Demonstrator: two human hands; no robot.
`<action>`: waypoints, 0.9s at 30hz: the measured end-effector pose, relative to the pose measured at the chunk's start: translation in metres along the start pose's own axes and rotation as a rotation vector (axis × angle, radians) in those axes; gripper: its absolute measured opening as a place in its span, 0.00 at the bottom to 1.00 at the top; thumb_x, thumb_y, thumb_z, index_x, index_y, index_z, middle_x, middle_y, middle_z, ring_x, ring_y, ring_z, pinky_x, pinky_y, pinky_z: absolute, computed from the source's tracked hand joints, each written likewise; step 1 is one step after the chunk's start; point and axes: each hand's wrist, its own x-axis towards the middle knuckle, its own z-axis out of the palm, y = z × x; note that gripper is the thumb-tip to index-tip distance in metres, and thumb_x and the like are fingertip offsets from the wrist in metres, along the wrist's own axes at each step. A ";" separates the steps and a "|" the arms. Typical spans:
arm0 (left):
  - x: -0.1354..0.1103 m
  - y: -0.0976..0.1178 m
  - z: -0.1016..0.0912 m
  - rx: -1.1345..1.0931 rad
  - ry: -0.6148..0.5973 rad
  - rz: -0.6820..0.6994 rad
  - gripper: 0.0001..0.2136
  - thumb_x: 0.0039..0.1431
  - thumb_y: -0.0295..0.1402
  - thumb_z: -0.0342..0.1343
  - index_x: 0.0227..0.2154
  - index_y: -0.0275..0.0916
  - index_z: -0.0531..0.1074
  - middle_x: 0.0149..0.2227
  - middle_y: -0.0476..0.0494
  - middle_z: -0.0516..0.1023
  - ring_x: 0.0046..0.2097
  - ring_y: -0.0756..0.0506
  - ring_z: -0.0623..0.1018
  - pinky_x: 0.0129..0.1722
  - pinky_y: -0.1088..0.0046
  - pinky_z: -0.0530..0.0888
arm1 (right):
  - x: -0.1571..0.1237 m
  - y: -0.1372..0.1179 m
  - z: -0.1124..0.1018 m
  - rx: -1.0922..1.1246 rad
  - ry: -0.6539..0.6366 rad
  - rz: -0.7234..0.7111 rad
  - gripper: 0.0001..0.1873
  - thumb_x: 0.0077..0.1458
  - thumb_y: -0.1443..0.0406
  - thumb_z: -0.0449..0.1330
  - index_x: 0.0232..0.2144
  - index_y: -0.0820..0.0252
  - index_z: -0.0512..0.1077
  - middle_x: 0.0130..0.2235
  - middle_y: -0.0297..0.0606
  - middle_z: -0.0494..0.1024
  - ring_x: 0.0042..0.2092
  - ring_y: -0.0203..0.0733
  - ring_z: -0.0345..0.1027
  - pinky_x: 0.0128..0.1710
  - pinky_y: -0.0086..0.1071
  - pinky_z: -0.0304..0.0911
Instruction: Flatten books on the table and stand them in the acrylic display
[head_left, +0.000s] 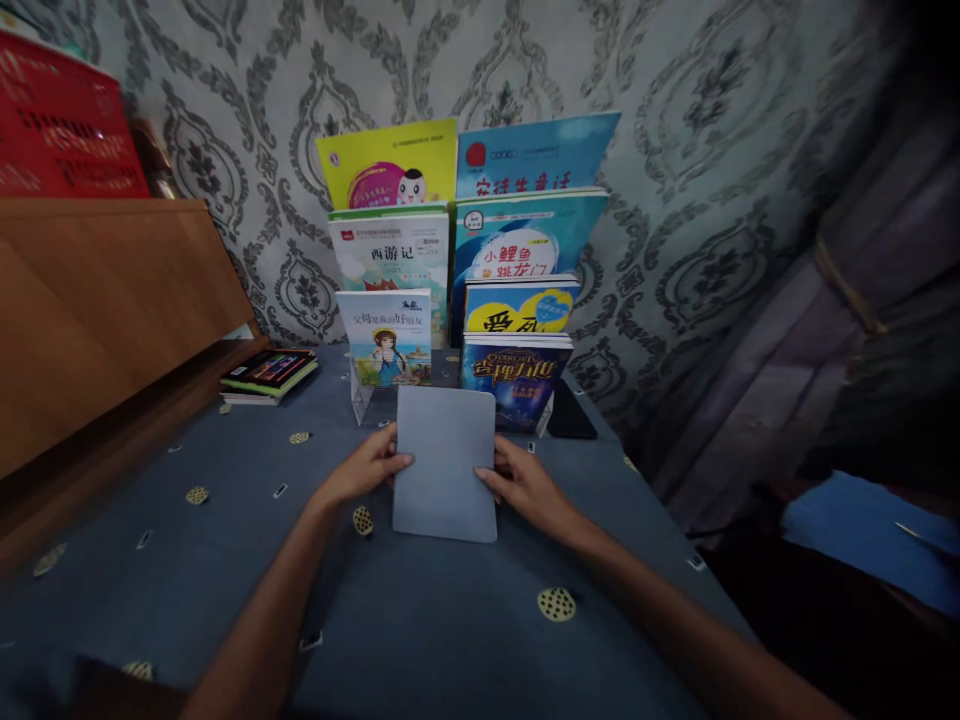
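Note:
A plain pale grey-blue book or pad [445,462] lies in front of me on the blue cloth-covered table [225,560]. My left hand [366,467] grips its left edge, fingers curled round it. My right hand [525,484] holds its right edge the same way. Just behind the book stands a tiered clear rack [363,398] filled with children's books. The front row has a book with a girl on the cover [385,337] and a dark blue starry book [513,381].
A stack of books [268,375] lies at the back left by a wooden headboard-like panel [90,310]. A red crate [60,125] sits on top of it. A black phone-like slab [570,412] lies right of the rack. Curtains [840,330] hang to the right.

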 end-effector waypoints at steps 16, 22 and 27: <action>0.034 -0.005 -0.063 0.167 0.268 0.099 0.25 0.48 0.49 0.65 0.43 0.37 0.70 0.28 0.53 0.69 0.29 0.49 0.72 0.27 0.76 0.71 | 0.084 0.001 0.009 -0.399 0.177 -0.283 0.06 0.58 0.60 0.54 0.34 0.56 0.65 0.30 0.33 0.70 0.32 0.42 0.65 0.32 0.32 0.58; 0.041 0.003 -0.066 0.278 0.429 0.207 0.18 0.51 0.42 0.60 0.41 0.37 0.70 0.31 0.48 0.74 0.35 0.46 0.74 0.34 0.73 0.72 | 0.092 -0.010 0.015 -0.484 0.239 -0.340 0.07 0.61 0.62 0.51 0.30 0.54 0.63 0.27 0.32 0.68 0.29 0.41 0.62 0.31 0.32 0.55; 0.037 0.021 -0.067 0.508 0.582 0.243 0.11 0.55 0.36 0.57 0.39 0.37 0.73 0.33 0.46 0.77 0.38 0.44 0.76 0.41 0.68 0.73 | 0.101 -0.018 0.016 -0.469 0.296 -0.380 0.08 0.61 0.61 0.51 0.28 0.54 0.62 0.26 0.33 0.69 0.29 0.41 0.62 0.31 0.32 0.56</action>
